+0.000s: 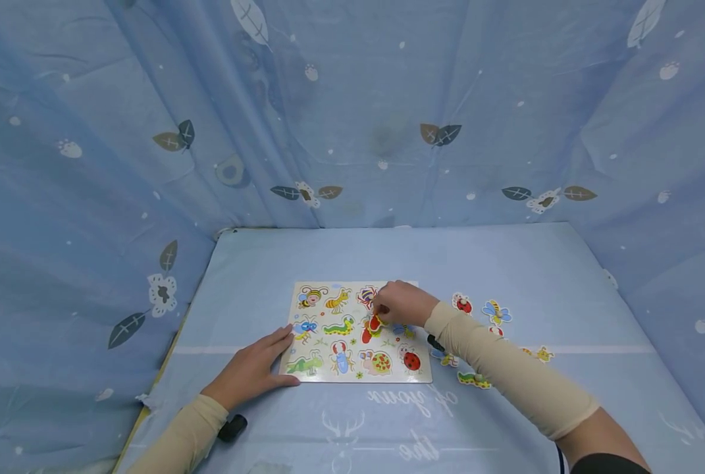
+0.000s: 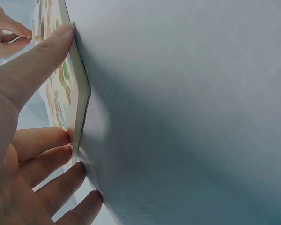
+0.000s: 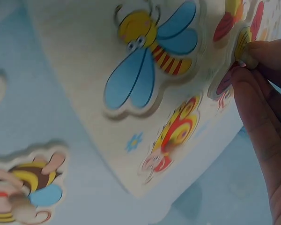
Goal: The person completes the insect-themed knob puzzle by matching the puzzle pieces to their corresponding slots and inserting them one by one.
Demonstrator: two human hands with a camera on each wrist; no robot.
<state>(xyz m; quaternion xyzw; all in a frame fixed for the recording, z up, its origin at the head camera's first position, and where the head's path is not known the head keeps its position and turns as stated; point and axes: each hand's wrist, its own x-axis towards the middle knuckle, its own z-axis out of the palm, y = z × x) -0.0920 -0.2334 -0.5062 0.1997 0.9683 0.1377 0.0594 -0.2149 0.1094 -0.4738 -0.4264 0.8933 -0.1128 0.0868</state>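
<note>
My right hand (image 1: 403, 303) pinches a red-winged butterfly puzzle piece (image 1: 375, 322) between thumb and fingertips. In the right wrist view this piece (image 3: 243, 42), with its yellow middle, is tilted close over the matching picture on the puzzle board (image 1: 322, 343). My left hand (image 1: 251, 368) lies at the board's near left corner, thumb (image 2: 49, 54) along the front edge and fingers against the left side. Insect pictures cover the board, among them a blue-winged insect (image 3: 136, 70) and a printed butterfly (image 3: 173, 136) beside the right hand. The right hand hides the board's far right corner in the head view.
Loose pieces lie right of the board: a ladybird (image 1: 462, 303), a blue-winged insect (image 1: 496, 311), a caterpillar (image 1: 474, 380), a yellow insect (image 1: 543, 354) and others partly behind the right forearm. Patterned blue cloth (image 1: 352, 131) hangs around the table (image 1: 257, 263).
</note>
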